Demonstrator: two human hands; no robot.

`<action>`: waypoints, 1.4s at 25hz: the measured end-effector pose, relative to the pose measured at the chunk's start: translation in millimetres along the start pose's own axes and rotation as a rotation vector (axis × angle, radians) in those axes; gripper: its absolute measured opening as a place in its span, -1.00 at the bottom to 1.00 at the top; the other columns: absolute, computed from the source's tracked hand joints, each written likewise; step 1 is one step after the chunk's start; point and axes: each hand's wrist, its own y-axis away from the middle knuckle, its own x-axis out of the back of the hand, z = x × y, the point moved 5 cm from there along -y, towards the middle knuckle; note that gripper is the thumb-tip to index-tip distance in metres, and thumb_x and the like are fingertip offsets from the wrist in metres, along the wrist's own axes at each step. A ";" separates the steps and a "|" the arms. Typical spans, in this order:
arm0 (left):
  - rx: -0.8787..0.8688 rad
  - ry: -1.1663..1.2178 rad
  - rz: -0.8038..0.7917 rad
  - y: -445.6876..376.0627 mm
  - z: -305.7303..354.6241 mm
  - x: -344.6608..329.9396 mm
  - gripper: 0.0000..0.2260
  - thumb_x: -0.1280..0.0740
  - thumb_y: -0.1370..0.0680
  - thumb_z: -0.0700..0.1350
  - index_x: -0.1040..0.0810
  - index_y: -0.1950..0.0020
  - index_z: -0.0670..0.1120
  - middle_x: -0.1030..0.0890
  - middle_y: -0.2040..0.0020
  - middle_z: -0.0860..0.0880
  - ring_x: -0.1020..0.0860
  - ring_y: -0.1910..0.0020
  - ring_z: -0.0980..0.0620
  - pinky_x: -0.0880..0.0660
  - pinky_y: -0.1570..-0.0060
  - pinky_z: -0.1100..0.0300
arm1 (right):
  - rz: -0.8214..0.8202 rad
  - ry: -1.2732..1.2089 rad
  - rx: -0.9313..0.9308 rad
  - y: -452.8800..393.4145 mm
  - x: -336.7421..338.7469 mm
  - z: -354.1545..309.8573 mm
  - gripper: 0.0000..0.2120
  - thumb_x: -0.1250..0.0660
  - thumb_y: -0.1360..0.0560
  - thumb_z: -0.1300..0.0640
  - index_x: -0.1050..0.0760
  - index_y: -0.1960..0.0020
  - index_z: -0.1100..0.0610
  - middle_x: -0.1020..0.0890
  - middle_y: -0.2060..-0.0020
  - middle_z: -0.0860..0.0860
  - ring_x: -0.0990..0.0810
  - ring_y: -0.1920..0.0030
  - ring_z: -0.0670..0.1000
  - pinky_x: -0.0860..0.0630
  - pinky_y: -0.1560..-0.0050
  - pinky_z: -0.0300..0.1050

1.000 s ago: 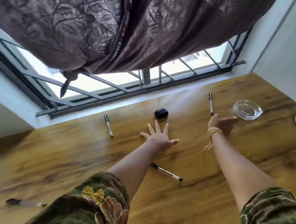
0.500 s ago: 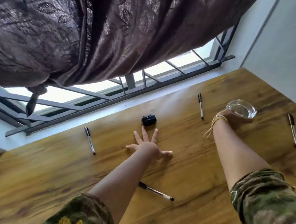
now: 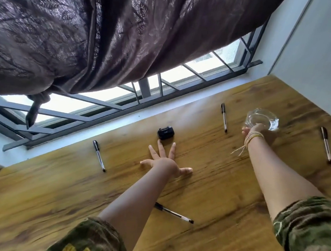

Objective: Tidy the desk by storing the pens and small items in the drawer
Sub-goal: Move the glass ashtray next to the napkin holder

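My right hand (image 3: 254, 129) grips the near rim of a clear glass dish (image 3: 263, 119), which looks tilted and lifted off the wooden desk (image 3: 215, 186). My left hand (image 3: 165, 161) lies flat on the desk with fingers spread, just short of a small black case (image 3: 165, 133). Several pens lie scattered: one left of my left hand (image 3: 99, 155), one near the window (image 3: 224, 117), one at the far right (image 3: 326, 145), and one beside my left forearm (image 3: 174, 212). No drawer is in view.
A barred window (image 3: 143, 93) runs along the desk's far edge, with a dark patterned curtain (image 3: 108, 34) hanging over it. A pale wall (image 3: 320, 47) borders the desk at the right.
My right hand reached the glass dish, took hold of its rim and raised it. My left hand stayed flat on the desk. The view shifted left and tilted.
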 end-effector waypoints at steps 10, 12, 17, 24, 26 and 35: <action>-0.325 0.347 0.265 10.9 -37.0 -0.2 -0.43 -0.29 -0.53 0.18 -0.21 -0.51 0.20 0.05 -0.60 -0.01 0.11 -0.57 -0.17 0.11 -0.40 -0.35 | -0.679 0.654 0.424 233.4 -52.2 35.4 -0.75 -0.18 -0.52 0.19 -0.48 -0.13 -0.03 -0.59 0.54 0.19 -0.50 0.65 0.07 -0.49 0.58 -0.14; -0.400 0.698 0.527 24.0 -72.8 1.0 -0.72 -0.33 -0.54 -0.10 -0.60 -0.25 0.00 -0.54 -0.32 -0.08 -0.47 -0.33 -0.08 -0.34 -0.30 0.00 | -0.844 0.702 0.462 273.6 -66.1 49.5 -0.62 -0.15 -0.52 0.24 -0.46 -0.20 -0.16 -0.59 0.52 0.20 -0.52 0.62 0.09 -0.50 0.55 -0.15; -0.218 1.832 0.410 58.9 -184.2 -35.4 -0.74 -0.11 -0.63 -0.08 -0.59 -0.05 -0.11 -0.64 0.08 -0.13 -0.59 0.16 -0.09 -0.50 0.15 0.07 | -1.143 0.782 0.437 370.4 -97.4 115.2 -0.57 -0.21 -0.52 0.23 -0.41 -0.35 -0.04 -0.58 0.57 0.12 -0.52 0.63 0.05 -0.48 0.60 -0.19; -0.094 2.028 0.524 116.1 -325.6 -101.8 -0.87 -0.30 -0.56 -0.12 -0.57 -0.04 -0.14 -0.70 0.26 -0.08 -0.64 0.38 -0.05 -0.57 0.39 0.11 | -1.429 1.013 0.491 513.3 -121.1 216.5 -0.54 -0.26 -0.48 0.24 -0.41 -0.36 0.03 -0.61 0.51 0.13 -0.53 0.62 0.00 -0.49 0.61 -0.20; 0.025 1.953 0.657 136.2 -370.0 -124.7 -0.90 -0.29 -0.54 -0.27 -0.59 0.01 -0.17 -0.69 0.29 -0.10 -0.61 0.40 -0.07 -0.54 0.36 0.10 | -1.480 1.085 0.455 554.6 -122.5 249.1 -0.52 -0.23 -0.45 0.25 -0.40 -0.36 0.01 -0.62 0.45 0.21 -0.53 0.60 0.03 -0.52 0.56 -0.16; 0.382 1.889 0.837 206.5 -535.2 -219.0 -0.80 -0.20 -0.51 -0.25 -0.56 -0.07 -0.15 -0.70 0.11 -0.17 -0.68 0.16 -0.23 -0.60 0.09 -0.22 | -1.571 1.127 0.470 711.1 -127.2 376.9 -0.57 -0.27 -0.43 0.23 -0.48 -0.29 0.02 -0.62 0.47 0.12 -0.58 0.54 0.02 -0.62 0.43 -0.02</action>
